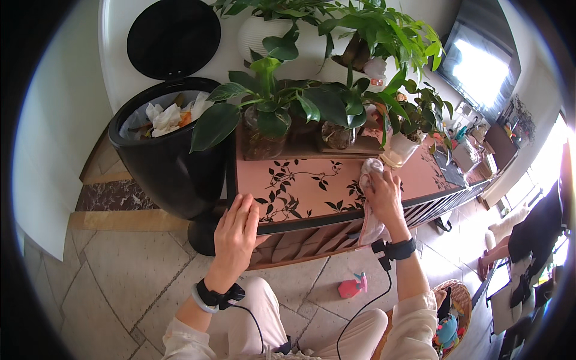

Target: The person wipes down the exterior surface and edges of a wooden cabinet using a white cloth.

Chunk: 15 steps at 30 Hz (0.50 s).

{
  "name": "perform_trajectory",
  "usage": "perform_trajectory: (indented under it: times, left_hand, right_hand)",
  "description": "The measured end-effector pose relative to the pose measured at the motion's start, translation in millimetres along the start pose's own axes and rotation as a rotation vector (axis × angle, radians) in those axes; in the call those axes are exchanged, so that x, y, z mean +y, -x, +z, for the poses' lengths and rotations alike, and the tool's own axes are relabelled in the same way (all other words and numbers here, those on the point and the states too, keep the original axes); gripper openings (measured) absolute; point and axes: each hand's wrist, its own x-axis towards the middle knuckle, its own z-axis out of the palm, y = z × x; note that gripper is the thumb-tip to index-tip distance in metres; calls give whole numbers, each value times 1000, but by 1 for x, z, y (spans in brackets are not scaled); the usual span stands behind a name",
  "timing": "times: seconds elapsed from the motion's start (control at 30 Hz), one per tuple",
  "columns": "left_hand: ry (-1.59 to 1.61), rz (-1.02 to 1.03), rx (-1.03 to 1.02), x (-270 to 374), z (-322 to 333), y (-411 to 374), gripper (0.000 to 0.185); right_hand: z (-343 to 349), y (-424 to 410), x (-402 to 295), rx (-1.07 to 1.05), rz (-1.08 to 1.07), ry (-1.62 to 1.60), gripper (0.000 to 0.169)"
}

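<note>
A white and pink cloth [372, 220] is bunched under my right hand [384, 195], which grips it on the pink top. Part of the cloth hangs over the front edge. My left hand [236, 229] rests with straight fingers on the near left corner of the low cabinet [297, 220] and holds nothing. Black leaf patterns cover the cabinet's pink top, which has a dark rim. Behind the cloth stand a leafy plant in a glass jar [265, 132], a smaller glass vase [338, 135] and a white plant pot [402, 148].
An open black trash bin [180, 171] with crumpled tissues stands left of the cabinet. A pink spray bottle [351, 287] is on the tiled floor. At right are a wicker basket of toys [463, 297] and a person [535, 225]. A television [479, 58] hangs on the wall.
</note>
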Motion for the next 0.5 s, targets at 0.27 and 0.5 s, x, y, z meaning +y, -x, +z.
perform_trajectory:
  times: [0.27, 0.5]
  left_hand:
    - [76, 187, -32, 46, -7, -63, 104]
    - [176, 204, -254, 50, 17, -65, 83]
  right_hand:
    - [29, -5, -90, 55, -619, -422, 51]
    - [32, -103, -25, 507, -42, -492, 43]
